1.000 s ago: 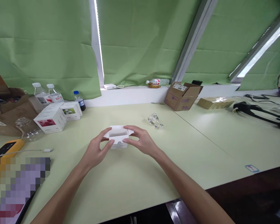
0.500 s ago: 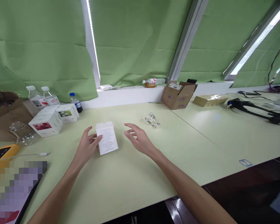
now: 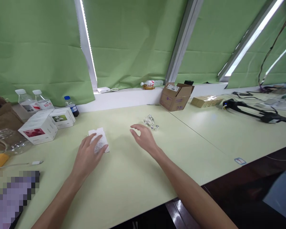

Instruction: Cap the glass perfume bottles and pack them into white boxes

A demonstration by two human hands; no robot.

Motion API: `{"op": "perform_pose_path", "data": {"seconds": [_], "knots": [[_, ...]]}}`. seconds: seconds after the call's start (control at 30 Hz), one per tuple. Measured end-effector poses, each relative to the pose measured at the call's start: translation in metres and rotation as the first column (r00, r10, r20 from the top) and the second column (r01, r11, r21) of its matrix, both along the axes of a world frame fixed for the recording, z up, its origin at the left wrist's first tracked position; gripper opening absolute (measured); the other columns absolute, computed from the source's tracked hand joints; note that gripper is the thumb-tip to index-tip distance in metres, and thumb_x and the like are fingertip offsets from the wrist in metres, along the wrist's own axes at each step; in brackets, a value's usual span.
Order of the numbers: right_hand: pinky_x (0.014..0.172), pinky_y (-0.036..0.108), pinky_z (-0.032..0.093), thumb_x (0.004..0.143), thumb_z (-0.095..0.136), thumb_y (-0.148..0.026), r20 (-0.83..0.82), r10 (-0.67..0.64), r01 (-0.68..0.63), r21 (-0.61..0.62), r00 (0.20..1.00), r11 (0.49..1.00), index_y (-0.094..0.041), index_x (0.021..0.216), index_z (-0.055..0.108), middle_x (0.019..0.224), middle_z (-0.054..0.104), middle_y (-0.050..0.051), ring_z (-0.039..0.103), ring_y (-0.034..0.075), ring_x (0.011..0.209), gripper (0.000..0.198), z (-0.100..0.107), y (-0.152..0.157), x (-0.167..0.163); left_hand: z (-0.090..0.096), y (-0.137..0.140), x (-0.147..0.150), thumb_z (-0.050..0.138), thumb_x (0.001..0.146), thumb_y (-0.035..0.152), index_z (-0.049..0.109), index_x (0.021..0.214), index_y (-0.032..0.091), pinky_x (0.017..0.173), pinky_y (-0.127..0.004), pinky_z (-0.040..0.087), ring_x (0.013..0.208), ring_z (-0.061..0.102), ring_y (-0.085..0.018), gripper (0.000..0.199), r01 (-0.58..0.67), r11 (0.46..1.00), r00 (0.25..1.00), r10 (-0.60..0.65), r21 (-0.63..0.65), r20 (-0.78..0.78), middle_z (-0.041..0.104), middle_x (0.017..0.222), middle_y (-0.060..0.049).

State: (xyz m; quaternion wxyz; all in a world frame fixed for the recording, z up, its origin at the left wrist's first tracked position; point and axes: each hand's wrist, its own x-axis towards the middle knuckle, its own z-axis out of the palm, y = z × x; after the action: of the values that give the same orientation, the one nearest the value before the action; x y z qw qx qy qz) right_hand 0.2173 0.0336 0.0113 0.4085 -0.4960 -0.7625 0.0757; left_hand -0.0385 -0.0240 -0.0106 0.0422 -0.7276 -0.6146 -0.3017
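Note:
A small white carton (image 3: 104,137) with fine print lies flat on the pale table. My left hand (image 3: 89,152) is over its left part with fingers spread, hiding much of it; whether the fingertips still touch it I cannot tell. To the right, my right hand (image 3: 144,138) hovers above the table with thumb and forefinger apart and nothing between them. Just beyond that hand is a clear glass bottle (image 3: 148,120), partly hidden behind the fingers. A small silvery cap (image 3: 156,128) lies beside the bottle.
White picture boxes (image 3: 39,128) are stacked at the left, near plastic bottles, a clear jar (image 3: 13,141) and a blue-capped bottle (image 3: 71,106). An open cardboard box (image 3: 176,97), a gold box (image 3: 207,101) and a black device (image 3: 252,111) stand at the back right. A cable (image 3: 35,163) lies at left.
The white carton has gone from tilted up in my left hand to flat on the table. My left fingers have spread over it. The view has shifted slightly right.

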Motion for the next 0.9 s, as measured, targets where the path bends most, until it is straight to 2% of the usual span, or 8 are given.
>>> {"op": "perform_pose_path", "data": {"seconds": [0.07, 0.13, 0.23, 0.3, 0.47, 0.6, 0.73, 0.9], "knots": [[0.094, 0.038, 0.041, 0.087, 0.048, -0.03, -0.011, -0.156, 0.156, 0.062, 0.988, 0.986, -0.019, 0.103, 0.065, 0.107, 0.068, 0.008, 0.058, 0.023, 0.102, 0.026, 0.002, 0.013, 0.017, -0.005, 0.0, 0.005, 0.051, 0.083, 0.048, 0.057, 0.119, 0.023, 0.104, -0.046, 0.034, 0.125, 0.04, -0.03, 0.044, 0.079, 0.996, 0.991, -0.074, 0.035, -0.115, 0.051, 0.13, -0.009], [0.095, 0.038, 0.037, 0.086, 0.048, -0.029, 0.0, -0.308, 0.306, 0.099, 0.951, 0.947, -0.017, 0.105, 0.064, 0.108, 0.067, 0.009, 0.056, 0.024, 0.105, 0.028, 0.0, 0.028, 0.036, -0.009, 0.001, 0.005, 0.05, 0.084, 0.044, 0.059, 0.117, 0.021, 0.104, -0.045, 0.034, 0.122, 0.044, -0.03, 0.04, 0.097, 0.994, 0.978, -0.087, 0.044, -0.19, 0.054, 0.126, -0.01], [0.097, 0.042, 0.031, 0.082, 0.052, -0.032, 0.085, -0.502, 0.495, 0.086, 0.861, 0.864, -0.016, 0.114, 0.06, 0.111, 0.065, 0.012, 0.051, 0.028, 0.111, 0.036, -0.006, 0.047, 0.065, -0.014, 0.005, -0.002, 0.046, 0.086, 0.033, 0.057, 0.119, 0.02, 0.102, -0.044, 0.035, 0.118, 0.049, -0.029, 0.037, 0.034, 0.998, 0.968, -0.022, 0.045, -0.249, 0.056, 0.125, -0.011], [0.099, 0.043, 0.026, 0.081, 0.053, -0.034, 0.144, -0.568, 0.564, 0.072, 0.81, 0.823, -0.014, 0.121, 0.055, 0.112, 0.064, 0.013, 0.049, 0.029, 0.112, 0.044, -0.013, 0.057, 0.078, -0.018, 0.007, -0.009, 0.041, 0.087, 0.026, 0.055, 0.121, 0.018, 0.102, -0.044, 0.035, 0.118, 0.049, -0.029, 0.038, -0.018, 0.999, 0.958, 0.032, 0.051, -0.285, 0.055, 0.127, -0.012], [0.103, 0.046, 0.01, 0.084, 0.05, -0.036, 0.279, -0.565, 0.579, 0.039, 0.776, 0.814, -0.016, 0.115, 0.058, 0.104, 0.067, 0.012, 0.051, 0.027, 0.109, 0.038, -0.025, 0.069, 0.086, -0.027, 0.01, -0.017, 0.038, 0.088, 0.034, 0.049, 0.125, 0.009, 0.107, -0.05, 0.025, 0.126, 0.041, -0.033, 0.046, -0.115, 0.99, 0.929, 0.138, 0.086, -0.342, 0.049, 0.133, -0.02], [0.102, 0.046, 0.009, 0.085, 0.048, -0.031, 0.323, -0.553, 0.572, 0.042, 0.768, 0.819, -0.016, 0.112, 0.06, 0.1, 0.068, 0.012, 0.052, 0.027, 0.105, 0.033, -0.027, 0.072, 0.081, -0.026, 0.011, -0.011, 0.041, 0.088, 0.042, 0.047, 0.125, 0.005, 0.107, -0.052, 0.024, 0.128, 0.038, -0.035, 0.052, -0.143, 0.985, 0.94, 0.167, 0.101, -0.299, 0.046, 0.133, -0.022], [0.095, 0.042, 0.02, 0.085, 0.048, -0.028, 0.318, -0.53, 0.55, 0.032, 0.786, 0.834, -0.014, 0.112, 0.06, 0.099, 0.067, 0.015, 0.052, 0.028, 0.104, 0.032, -0.025, 0.072, 0.076, -0.013, 0.006, 0.001, 0.043, 0.089, 0.04, 0.05, 0.122, 0.011, 0.108, -0.044, 0.029, 0.13, 0.036, -0.029, 0.045, -0.008, 0.989, 0.976, 0.039, 0.145, -0.214, 0.048, 0.133, -0.016], [0.091, 0.039, 0.028, 0.086, 0.05, -0.029, 0.306, -0.429, 0.45, 0.003, 0.85, 0.893, -0.015, 0.113, 0.06, 0.1, 0.068, 0.013, 0.052, 0.027, 0.104, 0.032, -0.022, 0.069, 0.063, -0.004, -0.002, 0.015, 0.045, 0.089, 0.035, 0.059, 0.109, 0.021, 0.098, -0.037, 0.041, 0.118, 0.048, -0.022, 0.028, 0.136, 0.984, 0.991, -0.136, 0.119, -0.007, 0.057, 0.12, -0.007]]}}
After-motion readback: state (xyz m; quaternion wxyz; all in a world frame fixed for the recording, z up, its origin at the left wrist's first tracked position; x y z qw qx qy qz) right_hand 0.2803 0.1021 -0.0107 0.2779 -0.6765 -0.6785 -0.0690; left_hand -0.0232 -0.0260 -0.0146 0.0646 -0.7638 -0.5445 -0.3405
